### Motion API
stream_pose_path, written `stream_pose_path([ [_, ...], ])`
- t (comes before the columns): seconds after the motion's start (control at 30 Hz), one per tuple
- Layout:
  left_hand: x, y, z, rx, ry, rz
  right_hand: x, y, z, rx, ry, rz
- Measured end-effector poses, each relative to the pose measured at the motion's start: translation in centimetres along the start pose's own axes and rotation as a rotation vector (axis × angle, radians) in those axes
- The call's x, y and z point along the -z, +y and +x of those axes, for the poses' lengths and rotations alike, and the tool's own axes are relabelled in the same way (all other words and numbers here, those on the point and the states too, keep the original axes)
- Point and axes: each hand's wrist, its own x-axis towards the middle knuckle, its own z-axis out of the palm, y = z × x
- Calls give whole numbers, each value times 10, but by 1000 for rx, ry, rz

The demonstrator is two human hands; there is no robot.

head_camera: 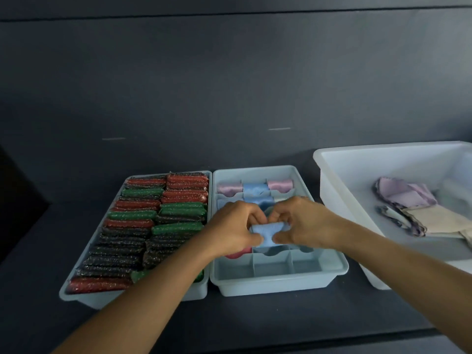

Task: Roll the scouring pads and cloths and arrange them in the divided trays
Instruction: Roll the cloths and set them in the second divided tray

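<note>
A rolled light blue cloth [267,235] sits over the middle of the right divided tray [278,284]. My left hand [231,229] pinches its left end and my right hand [304,224] pinches its right end, both hovering over the tray's middle compartments. Pink and blue rolled cloths [255,189] fill the tray's far rows; a red roll [237,254] peeks out under my left wrist. The near row of compartments holds nothing. The left tray [76,296] is packed with rolled red, green and dark scouring pads [143,226].
A large white bin [339,190] stands at the right, holding loose flat cloths [408,208] in lilac, cream and patterned fabric. Everything rests on a dark tabletop [255,325] in front of a dark wall.
</note>
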Motion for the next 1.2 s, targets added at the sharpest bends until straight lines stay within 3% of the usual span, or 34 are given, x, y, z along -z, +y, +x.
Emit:
stream_pose_path([
  [0.13,-8,4,0,29,69,333,-12,-7,4,48,51,-273],
  [0.23,-11,3,1,23,63,426,-15,-8,8,68,31,-358],
  [0.37,-5,-3,4,52,12,332,-16,-13,12,67,-32,-500],
  [0.47,0,-7,2,44,98,288,-19,-21,16,117,-83,-593],
  [0.67,4,-10,2,40,190,158,-15,-20,14,83,-160,-500],
  [0.73,3,-5,4,19,220,90,-6,-15,4,95,-71,-385],
  [0.83,-5,14,11,-55,264,-35,26,8,-18,42,224,-275],
  [0.93,-18,43,22,-97,242,-180,71,55,-36,-111,400,70],
  [1.0,-25,62,31,-105,234,-260,93,97,-37,-241,446,19],
  [1.1,-35,88,42,-110,215,-374,107,161,-37,-503,249,-287],
  [1.2,-42,103,49,-96,194,-435,94,206,-38,-553,-48,-518],
])
